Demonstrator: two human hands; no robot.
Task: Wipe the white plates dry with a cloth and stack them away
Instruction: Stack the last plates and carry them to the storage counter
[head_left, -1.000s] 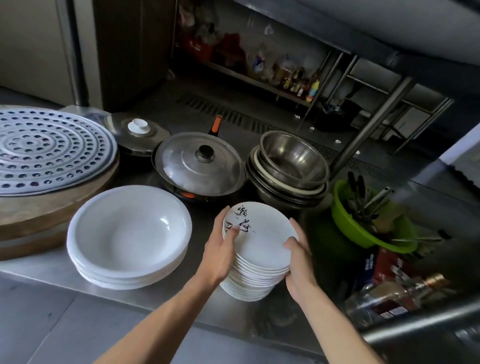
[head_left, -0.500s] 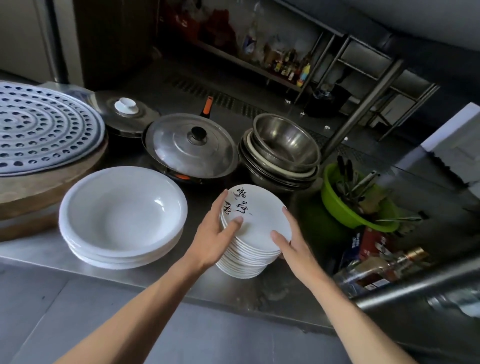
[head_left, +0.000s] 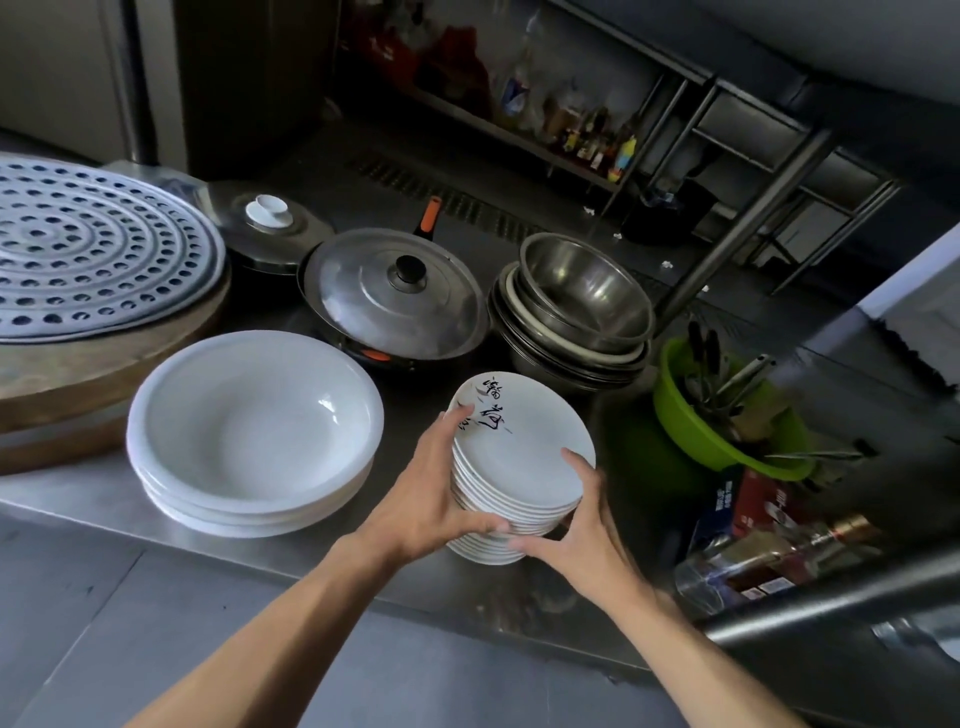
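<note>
left hand (head_left: 431, 499) grips the left side of the small white plate stack (head_left: 524, 457), thumb curled over its rim; right hand (head_left: 576, 525) clasps the stack's near right side. the stack stands near the table's (head_left: 78, 499) front edge, just right of the wide white dishes (head_left: 254, 426)

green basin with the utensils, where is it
Head view, right side: the green basin sits just right of the stacked steel bowls, behind the red box.

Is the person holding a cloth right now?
No, the left hand and the right hand both grip the stack of small white plates, and neither holds a cloth.
</note>
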